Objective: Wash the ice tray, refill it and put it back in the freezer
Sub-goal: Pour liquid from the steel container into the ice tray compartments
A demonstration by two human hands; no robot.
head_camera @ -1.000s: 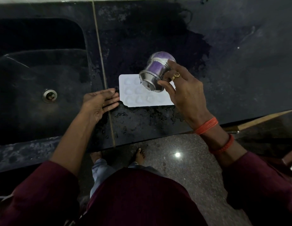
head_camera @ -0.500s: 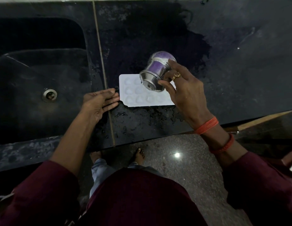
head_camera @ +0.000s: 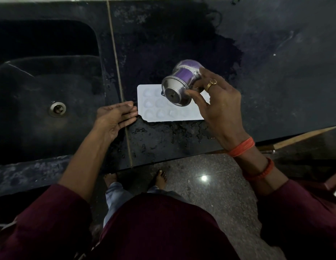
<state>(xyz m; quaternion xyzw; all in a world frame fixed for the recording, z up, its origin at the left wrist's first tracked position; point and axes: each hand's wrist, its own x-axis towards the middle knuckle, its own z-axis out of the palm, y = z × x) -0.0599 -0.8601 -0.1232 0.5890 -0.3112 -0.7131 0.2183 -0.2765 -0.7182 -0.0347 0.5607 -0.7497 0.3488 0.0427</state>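
Observation:
A white ice tray (head_camera: 154, 107) with rounded cells lies flat on the black counter (head_camera: 276, 81), just right of the sink. My right hand (head_camera: 219, 104) holds a steel cup (head_camera: 180, 87) with a purple sheen, tipped on its side over the tray's middle and right cells, its base turned toward me. The cup and hand hide the tray's right part. My left hand (head_camera: 116, 117) rests flat on the counter with its fingertips touching the tray's left edge.
A dark sink (head_camera: 41, 91) with a round metal drain (head_camera: 57, 109) sits to the left. Water drops wet the counter in front of the tray. Below the counter edge are a speckled floor and my feet (head_camera: 159, 177). A wooden strip (head_camera: 304, 136) runs at the right.
Almost nothing differs; the cup stays tilted over the tray and both hands keep their places.

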